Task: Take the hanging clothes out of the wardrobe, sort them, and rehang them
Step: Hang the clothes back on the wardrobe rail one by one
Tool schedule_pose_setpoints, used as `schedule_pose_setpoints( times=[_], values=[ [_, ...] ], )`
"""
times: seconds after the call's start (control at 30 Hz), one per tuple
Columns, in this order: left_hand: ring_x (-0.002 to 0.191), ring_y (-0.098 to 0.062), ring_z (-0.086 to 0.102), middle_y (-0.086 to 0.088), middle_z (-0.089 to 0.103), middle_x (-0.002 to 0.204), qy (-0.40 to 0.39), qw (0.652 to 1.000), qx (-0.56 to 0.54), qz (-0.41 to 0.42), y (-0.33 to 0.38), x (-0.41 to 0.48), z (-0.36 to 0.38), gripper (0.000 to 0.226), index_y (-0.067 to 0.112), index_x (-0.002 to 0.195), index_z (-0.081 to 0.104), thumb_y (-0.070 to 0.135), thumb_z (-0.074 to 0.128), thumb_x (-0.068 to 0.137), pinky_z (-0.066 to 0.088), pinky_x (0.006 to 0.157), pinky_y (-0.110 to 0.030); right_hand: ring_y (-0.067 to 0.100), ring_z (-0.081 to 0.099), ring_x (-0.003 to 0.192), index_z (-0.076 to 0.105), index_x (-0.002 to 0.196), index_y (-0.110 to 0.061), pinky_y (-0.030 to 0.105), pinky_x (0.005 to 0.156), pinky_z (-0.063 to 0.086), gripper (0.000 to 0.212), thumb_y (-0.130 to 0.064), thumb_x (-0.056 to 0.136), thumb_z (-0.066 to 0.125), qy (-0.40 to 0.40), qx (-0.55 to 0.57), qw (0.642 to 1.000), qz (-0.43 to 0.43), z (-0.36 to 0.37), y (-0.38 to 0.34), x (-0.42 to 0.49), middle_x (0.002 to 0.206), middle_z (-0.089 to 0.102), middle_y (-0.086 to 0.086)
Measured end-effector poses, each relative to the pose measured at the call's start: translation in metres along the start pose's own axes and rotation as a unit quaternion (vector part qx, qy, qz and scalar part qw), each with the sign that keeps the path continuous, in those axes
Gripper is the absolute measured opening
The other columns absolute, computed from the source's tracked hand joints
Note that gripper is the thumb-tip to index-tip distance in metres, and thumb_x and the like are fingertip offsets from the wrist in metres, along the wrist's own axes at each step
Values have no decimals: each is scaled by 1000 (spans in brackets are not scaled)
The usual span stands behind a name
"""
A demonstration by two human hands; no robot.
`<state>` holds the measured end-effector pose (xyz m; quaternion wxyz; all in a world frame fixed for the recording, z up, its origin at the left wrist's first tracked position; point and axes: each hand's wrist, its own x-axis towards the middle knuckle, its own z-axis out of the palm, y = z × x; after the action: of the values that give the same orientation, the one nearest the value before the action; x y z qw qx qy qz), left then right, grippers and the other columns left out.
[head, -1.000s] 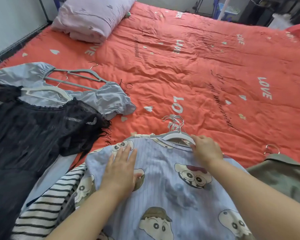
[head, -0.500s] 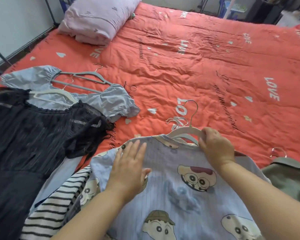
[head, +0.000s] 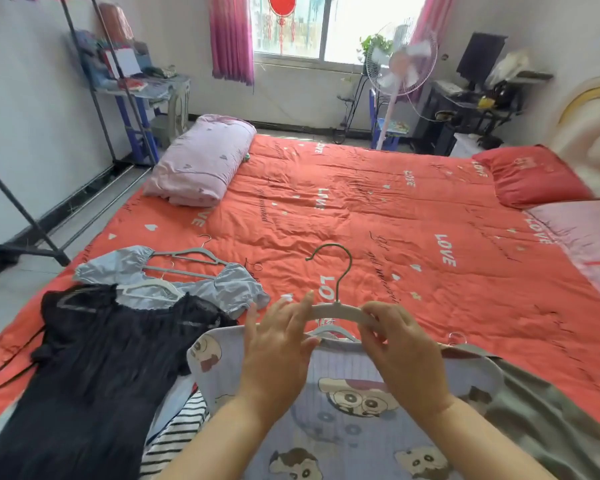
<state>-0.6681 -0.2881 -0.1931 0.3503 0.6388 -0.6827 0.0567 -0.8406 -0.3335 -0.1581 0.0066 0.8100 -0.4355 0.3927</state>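
With the right hand (head: 402, 351) gripping the white hanger (head: 336, 311) and the left hand (head: 274, 351) slack-fingered against its other arm, keep it level, hook clear of the cartoon shirt (head: 343, 427) at the bed's (head: 361, 220) near edge.

On my feed the person's arms come in uncovered: the left hand (head: 274, 344) and right hand (head: 399, 344) are bare, and both forearms (head: 229, 438) are bare down to the lower edge of view. The fingers (head: 298, 315) have short nails; finer detail is blurred.
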Motion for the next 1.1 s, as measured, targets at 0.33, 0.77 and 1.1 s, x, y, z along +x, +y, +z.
schedule_pose_setpoints(
  times=[0.33, 0.77, 1.1],
  values=[
    [52, -6, 53, 11, 58, 64, 117, 993, -11, 1, 53, -49, -185, 56, 35, 128, 46, 17, 58, 77, 42, 51, -19, 6, 57, 46, 53, 97, -31, 17, 40, 45, 42, -19, 68, 81, 0, 71, 994, -89, -113, -135, -5, 79, 67, -10],
    [60, -7, 53, 13, 54, 70, 257, 920, 207, -210, 110, -253, -415, 45, 33, 133, 40, 32, 41, 88, 51, 58, -33, 11, 47, 44, 45, 125, -41, 24, 35, 37, 42, -34, 84, 42, -67, 214, 892, -394, -172, -340, -51, 60, 53, -8],
    [54, -11, 47, 12, 46, 67, 336, 789, 410, -309, 144, -449, -606, 51, 32, 135, 39, 22, 51, 87, 41, 56, -26, 8, 34, 34, 46, 126, -34, 21, 27, 29, 41, -35, 86, 40, -70, 348, 760, -544, -208, -589, -152, 54, 44, -9]
  ],
)
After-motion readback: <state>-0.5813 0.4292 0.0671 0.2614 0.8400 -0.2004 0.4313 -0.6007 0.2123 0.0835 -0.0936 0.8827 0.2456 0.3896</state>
